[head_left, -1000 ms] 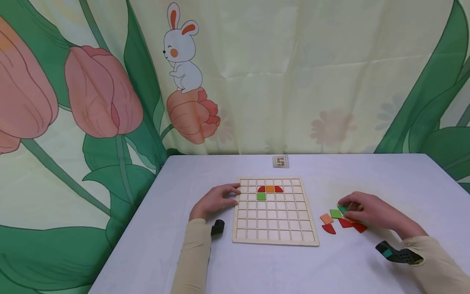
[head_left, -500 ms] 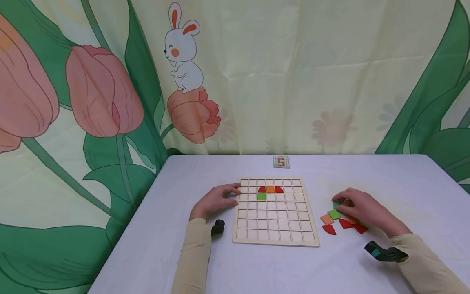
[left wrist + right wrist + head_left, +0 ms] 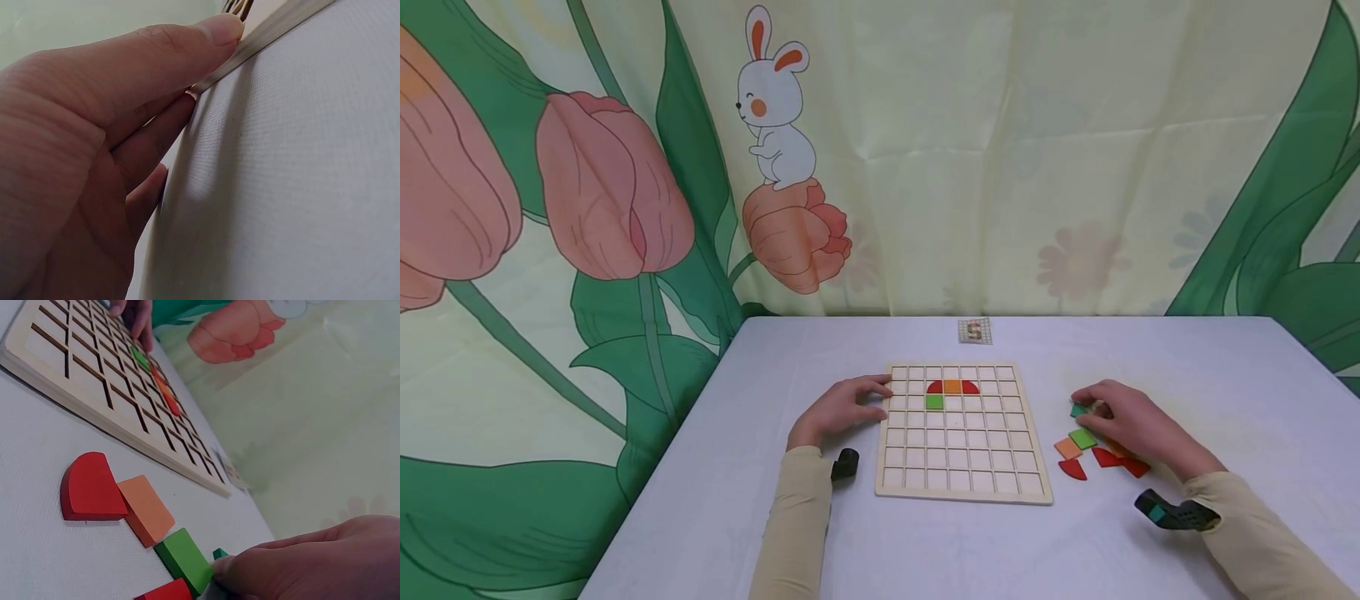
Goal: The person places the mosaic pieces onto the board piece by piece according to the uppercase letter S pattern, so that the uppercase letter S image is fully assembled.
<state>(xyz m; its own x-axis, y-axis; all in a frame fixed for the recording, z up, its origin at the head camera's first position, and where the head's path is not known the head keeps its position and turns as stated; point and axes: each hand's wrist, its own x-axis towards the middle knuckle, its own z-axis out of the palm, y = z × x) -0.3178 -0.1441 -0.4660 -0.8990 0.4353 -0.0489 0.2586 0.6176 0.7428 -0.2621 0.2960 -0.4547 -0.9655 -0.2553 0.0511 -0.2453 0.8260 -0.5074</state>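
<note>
A wooden grid board (image 3: 962, 499) lies on the table. Red rounded pieces flank an orange square (image 3: 952, 387) in its upper cells, with a light green square (image 3: 934, 402) below the left one. My left hand (image 3: 838, 408) rests at the board's left edge, its thumb and fingers extended against the rim. To the right of the board, my right hand (image 3: 1131, 421) pinches a dark green tile (image 3: 1078, 410) between thumb and fingers. Only a corner of that tile (image 3: 219, 554) shows in the right wrist view.
Below the right hand lie a loose light green tile (image 3: 1083, 438), an orange tile (image 3: 1067, 449), a red rounded piece (image 3: 1072, 470) and more red pieces (image 3: 1105, 457). A small patterned card (image 3: 974, 331) sits behind the board. A printed curtain (image 3: 940, 167) hangs beyond the table.
My right hand has moved left and slightly away from me with the dark green tile, off the loose pile. The light green tile beside it has turned a little. My left hand stays put.
</note>
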